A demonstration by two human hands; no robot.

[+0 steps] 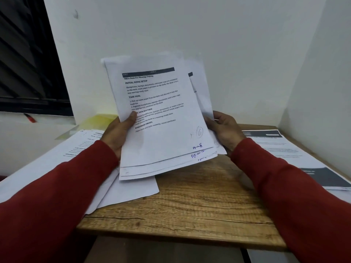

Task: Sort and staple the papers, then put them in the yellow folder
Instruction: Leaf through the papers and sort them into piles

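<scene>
I hold a fanned stack of printed papers [161, 114] upright above the wooden desk [190, 209]. My left hand [118, 131] grips the stack's left edge, with the thumb over the front sheet. My right hand [225, 130] grips the right edge, where a few sheets stick out behind. The front sheet has handwritten page numbers at its lower right corner. The yellow folder [98, 121] lies at the back left of the desk, partly hidden behind my left hand and the stack. No stapler is in view.
More printed sheets [121, 190] lie spread on the desk's left side and hang past its edge. Another set of papers [296, 156] lies on the right, against the white wall. A dark window [28, 59] is at the far left.
</scene>
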